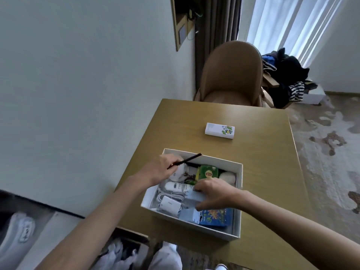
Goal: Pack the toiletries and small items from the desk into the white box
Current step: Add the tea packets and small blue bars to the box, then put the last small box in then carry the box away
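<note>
The white box (220,161) stands on the wooden desk (259,172), filled with small items. My left hand (161,168) hovers over the box's far left corner, shut on a thin black pencil (187,160) that points up to the right. Inside the box, my right hand (214,193) grips a pale blue flat packet (194,196). Around it lie a green Lipton tea packet (208,172), a white tube (179,186), a white charger with cable (168,205) and a blue printed packet (214,217). A small white carton with a green print (219,131) lies on the desk beyond the box.
A brown chair (231,75) stands at the desk's far end, with a pile of dark clothes (286,75) to its right. The wall (87,94) runs along the desk's left side. Patterned carpet (327,152) lies to the right. White shoes (17,236) sit on the floor at lower left.
</note>
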`<action>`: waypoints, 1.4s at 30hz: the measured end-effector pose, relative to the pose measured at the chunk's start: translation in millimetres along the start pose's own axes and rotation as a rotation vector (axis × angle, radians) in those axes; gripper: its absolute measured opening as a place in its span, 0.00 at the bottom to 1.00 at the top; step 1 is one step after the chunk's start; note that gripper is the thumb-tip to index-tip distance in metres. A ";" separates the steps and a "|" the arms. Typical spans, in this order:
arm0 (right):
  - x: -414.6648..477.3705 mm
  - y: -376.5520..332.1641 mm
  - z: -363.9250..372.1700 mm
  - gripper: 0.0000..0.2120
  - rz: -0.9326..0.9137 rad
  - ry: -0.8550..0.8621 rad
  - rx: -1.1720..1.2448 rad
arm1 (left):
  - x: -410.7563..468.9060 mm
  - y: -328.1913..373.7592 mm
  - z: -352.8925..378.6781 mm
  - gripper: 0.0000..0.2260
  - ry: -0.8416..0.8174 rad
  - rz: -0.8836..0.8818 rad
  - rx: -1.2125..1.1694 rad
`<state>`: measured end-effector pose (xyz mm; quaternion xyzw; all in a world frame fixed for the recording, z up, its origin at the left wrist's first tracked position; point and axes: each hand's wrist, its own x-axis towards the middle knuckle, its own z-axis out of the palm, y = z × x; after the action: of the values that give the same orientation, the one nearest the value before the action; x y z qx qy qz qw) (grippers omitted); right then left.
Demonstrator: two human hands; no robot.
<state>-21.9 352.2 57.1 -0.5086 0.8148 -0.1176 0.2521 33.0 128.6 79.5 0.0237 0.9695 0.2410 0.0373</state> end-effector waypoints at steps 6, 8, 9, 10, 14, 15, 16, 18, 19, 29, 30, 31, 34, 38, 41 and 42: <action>5.7 -8.6 21.1 0.16 -0.034 0.004 -0.108 | -9.7 -7.2 21.5 0.10 -0.113 -0.024 0.091; 7.2 -10.6 25.3 0.17 -0.004 0.019 -0.074 | -8.0 -9.3 28.0 0.10 -0.137 -0.001 0.068; 7.5 -11.5 27.1 0.17 0.008 0.024 -0.057 | -6.7 -10.4 30.9 0.11 -0.138 0.012 0.047; 7.2 -12.0 28.6 0.16 0.019 0.027 -0.040 | -5.4 -11.6 33.7 0.11 -0.136 0.024 0.029; 1.7 -8.7 30.0 0.14 0.087 0.042 0.010 | 0.7 -18.6 42.0 0.12 -0.157 0.056 0.007; 0.5 -7.7 29.4 0.13 0.113 0.054 0.023 | 2.8 -20.4 43.2 0.12 -0.165 0.062 0.003; -0.6 -6.9 29.0 0.14 0.139 0.069 0.028 | 5.0 -21.9 44.0 0.12 -0.174 0.070 0.002; -1.0 -6.9 29.2 0.15 0.173 0.095 -0.011 | 10.1 -24.0 44.6 0.13 -0.190 0.093 0.007; -0.6 -7.6 29.8 0.15 0.184 0.097 -0.027 | 12.5 -25.0 44.8 0.13 -0.190 0.103 0.009; -10.1 0.8 22.5 0.14 0.256 0.117 0.316 | 16.3 -34.4 57.1 0.14 -0.268 0.159 0.027; -14.8 4.7 19.4 0.13 0.274 0.145 0.350 | 15.9 -33.4 59.0 0.14 -0.275 0.166 0.022; -19.6 8.7 16.5 0.12 0.289 0.185 0.381 | 15.6 -31.7 60.9 0.14 -0.281 0.173 0.014; -31.1 19.5 8.6 0.08 0.360 0.332 0.510 | 17.4 -23.3 67.5 0.14 -0.282 0.174 0.000; -32.4 31.6 -0.4 0.07 0.443 0.476 0.541 | 24.4 -9.3 76.3 0.13 -0.260 0.165 0.053; -30.1 40.5 -5.1 0.07 0.461 0.548 0.570 | 27.8 -2.6 80.5 0.13 -0.256 0.138 0.086; -29.8 44.0 -6.3 0.07 0.470 0.576 0.581 | 28.4 -0.7 80.4 0.12 -0.231 0.127 0.075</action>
<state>-48.4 398.2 51.4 -0.1656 0.8780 -0.4167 0.1673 11.4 167.2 6.6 0.1138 0.9637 0.2020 0.1324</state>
